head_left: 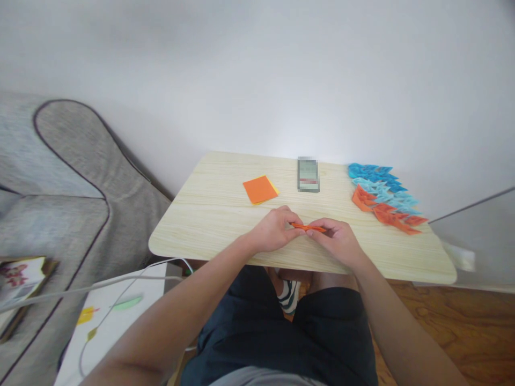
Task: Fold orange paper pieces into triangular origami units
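Observation:
Between my two hands, just above the front part of the table, is a narrow folded piece of orange paper [306, 227]. My left hand [276, 229] pinches its left end between thumb and fingers. From the other side, my right hand [338, 238] grips the right part in the same way. A small stack of square paper [260, 190], orange on top with yellow showing beneath, lies beyond my left hand. To the right sit rows of folded paper pieces: dark blue [376, 174], light blue [386, 194] and orange [384, 212].
A pixelated phone-like object [308, 175] lies near the back of the pale wooden table [201, 214], which stands against a white wall. A grey sofa [120, 177] is at the left. Cables cross a white cabinet [120, 321] by my left arm.

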The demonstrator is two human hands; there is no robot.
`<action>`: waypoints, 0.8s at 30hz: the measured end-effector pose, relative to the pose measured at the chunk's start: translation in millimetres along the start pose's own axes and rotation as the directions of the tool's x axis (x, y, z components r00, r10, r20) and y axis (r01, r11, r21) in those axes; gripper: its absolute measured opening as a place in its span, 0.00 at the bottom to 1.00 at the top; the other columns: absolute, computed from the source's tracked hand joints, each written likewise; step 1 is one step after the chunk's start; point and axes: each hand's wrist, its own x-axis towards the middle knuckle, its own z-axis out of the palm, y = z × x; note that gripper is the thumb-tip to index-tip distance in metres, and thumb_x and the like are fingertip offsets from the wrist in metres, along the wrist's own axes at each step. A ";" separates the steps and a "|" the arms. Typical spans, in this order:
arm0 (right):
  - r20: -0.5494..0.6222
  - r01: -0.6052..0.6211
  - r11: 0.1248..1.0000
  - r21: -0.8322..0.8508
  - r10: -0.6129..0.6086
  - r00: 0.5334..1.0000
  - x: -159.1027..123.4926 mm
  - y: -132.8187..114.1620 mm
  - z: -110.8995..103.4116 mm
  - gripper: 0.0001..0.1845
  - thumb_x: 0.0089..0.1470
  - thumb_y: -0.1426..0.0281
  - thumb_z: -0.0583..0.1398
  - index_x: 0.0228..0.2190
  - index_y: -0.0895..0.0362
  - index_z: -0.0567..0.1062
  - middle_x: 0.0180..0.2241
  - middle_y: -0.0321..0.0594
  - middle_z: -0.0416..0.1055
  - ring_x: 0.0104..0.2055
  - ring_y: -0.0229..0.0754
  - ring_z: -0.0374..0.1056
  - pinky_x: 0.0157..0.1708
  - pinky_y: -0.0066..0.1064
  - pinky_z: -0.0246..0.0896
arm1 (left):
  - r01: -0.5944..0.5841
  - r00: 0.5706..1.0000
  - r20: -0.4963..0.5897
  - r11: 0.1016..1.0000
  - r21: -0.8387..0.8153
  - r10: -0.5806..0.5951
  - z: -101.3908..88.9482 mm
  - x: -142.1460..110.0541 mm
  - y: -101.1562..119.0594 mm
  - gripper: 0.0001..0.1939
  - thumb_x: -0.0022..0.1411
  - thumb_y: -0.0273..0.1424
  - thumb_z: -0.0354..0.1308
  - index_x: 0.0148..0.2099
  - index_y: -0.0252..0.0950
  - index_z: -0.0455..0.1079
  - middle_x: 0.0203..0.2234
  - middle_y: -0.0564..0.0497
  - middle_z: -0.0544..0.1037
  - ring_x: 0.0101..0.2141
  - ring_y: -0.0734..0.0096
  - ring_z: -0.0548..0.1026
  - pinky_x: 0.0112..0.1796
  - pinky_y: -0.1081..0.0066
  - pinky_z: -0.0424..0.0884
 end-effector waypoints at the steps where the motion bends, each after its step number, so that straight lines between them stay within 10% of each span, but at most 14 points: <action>1: 0.010 -0.006 1.000 -0.018 0.007 1.000 0.1 -0.3 -0.7 0.09 0.57 0.61 0.68 0.37 0.52 0.83 0.36 0.40 0.82 0.38 0.45 0.77 0.41 0.36 0.70 | 0.001 1.000 -0.005 1.000 0.005 -0.001 0.2 -0.1 -0.2 0.07 0.65 0.35 0.65 0.40 0.40 0.82 0.35 0.50 0.79 0.41 0.64 0.77 0.45 0.66 0.72; 24: -0.059 0.031 0.992 -0.119 -0.038 0.998 2.3 -4.1 5.6 0.09 0.60 0.60 0.65 0.36 0.53 0.80 0.34 0.38 0.79 0.36 0.43 0.74 0.36 0.33 0.67 | -0.021 1.000 -0.003 0.995 0.096 0.022 -1.2 -0.3 5.2 0.09 0.68 0.35 0.61 0.39 0.39 0.81 0.33 0.50 0.80 0.40 0.64 0.77 0.42 0.68 0.72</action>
